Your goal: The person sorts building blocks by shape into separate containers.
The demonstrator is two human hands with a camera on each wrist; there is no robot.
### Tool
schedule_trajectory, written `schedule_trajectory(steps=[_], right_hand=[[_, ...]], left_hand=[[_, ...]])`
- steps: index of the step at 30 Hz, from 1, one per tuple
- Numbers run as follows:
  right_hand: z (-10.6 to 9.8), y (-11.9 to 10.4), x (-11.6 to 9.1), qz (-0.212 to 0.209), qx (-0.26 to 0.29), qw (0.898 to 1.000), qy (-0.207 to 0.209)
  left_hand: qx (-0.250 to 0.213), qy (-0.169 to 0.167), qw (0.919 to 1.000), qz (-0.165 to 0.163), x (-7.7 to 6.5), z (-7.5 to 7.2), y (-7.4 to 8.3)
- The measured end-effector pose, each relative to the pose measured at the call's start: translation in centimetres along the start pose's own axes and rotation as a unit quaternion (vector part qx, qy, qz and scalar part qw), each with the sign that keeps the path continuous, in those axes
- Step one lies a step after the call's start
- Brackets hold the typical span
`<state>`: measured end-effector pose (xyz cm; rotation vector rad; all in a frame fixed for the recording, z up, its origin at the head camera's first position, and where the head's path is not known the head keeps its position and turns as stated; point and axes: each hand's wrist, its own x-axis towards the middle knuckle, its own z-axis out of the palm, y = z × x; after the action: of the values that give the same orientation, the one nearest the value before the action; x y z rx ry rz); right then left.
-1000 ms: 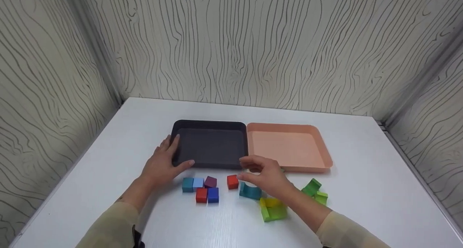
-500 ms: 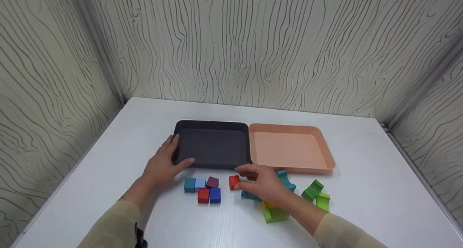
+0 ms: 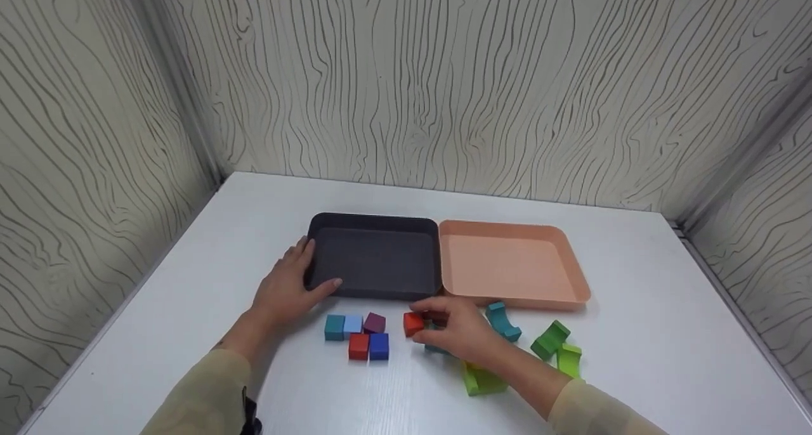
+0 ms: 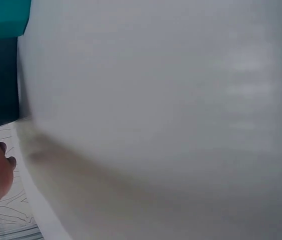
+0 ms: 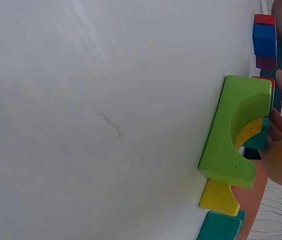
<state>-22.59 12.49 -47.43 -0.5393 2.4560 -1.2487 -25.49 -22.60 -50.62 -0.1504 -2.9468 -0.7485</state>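
Observation:
My left hand [image 3: 285, 292] rests with spread fingers on the left side of a dark tray [image 3: 374, 292], its thumb along the front rim. Before the tray lie a teal cube [image 3: 334, 328], a light blue cube [image 3: 353, 324], a purple cube [image 3: 375, 323], a red cube [image 3: 358, 346] and a blue cube [image 3: 379, 346]. A second red cube [image 3: 412, 324] sits apart to their right. My right hand [image 3: 463, 330] has thumb and fingers curled about this cube, at its near and far sides. The hand partly hides a teal arch block and a yellow block behind it.
A peach tray [image 3: 514, 300] adjoins the dark one on the right. Near my right forearm lie a teal arch block [image 3: 502, 323], a green block [image 3: 550, 339], a lime arch block [image 3: 569, 361] and a larger lime arch block [image 5: 231, 135]. Patterned walls enclose the white table.
My right hand has come down and nearer, and its thumb and fingers now straddle the lone red cube. My left hand stays at the dark tray. The view shifts slightly.

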Motion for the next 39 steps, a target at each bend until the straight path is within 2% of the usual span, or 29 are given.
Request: schedule_trajectory(steps=[4,12,20,39], right_hand=[[0.1,0.1,0.1,-0.003,0.001,1.0,0.001],[0.4,0.1,0.2,-0.006,-0.006,1.0,0.003],[0.6,0.0,0.2,0.0,-0.008,1.0,0.008],[0.7,-0.1,0.4,0.012,-0.012,1.0,0.014]], left_hand=[[0.001,-0.003,1.0,-0.004,-0.1,0.0,0.0],[-0.031,0.009,0.9995,-0.007,-0.4,0.4,-0.5],[-0.038,0.022,0.999,-0.003,-0.3,0.8,-0.9],[-0.04,0.024,0.9988,-0.014,-0.2,1.2,-0.9]])
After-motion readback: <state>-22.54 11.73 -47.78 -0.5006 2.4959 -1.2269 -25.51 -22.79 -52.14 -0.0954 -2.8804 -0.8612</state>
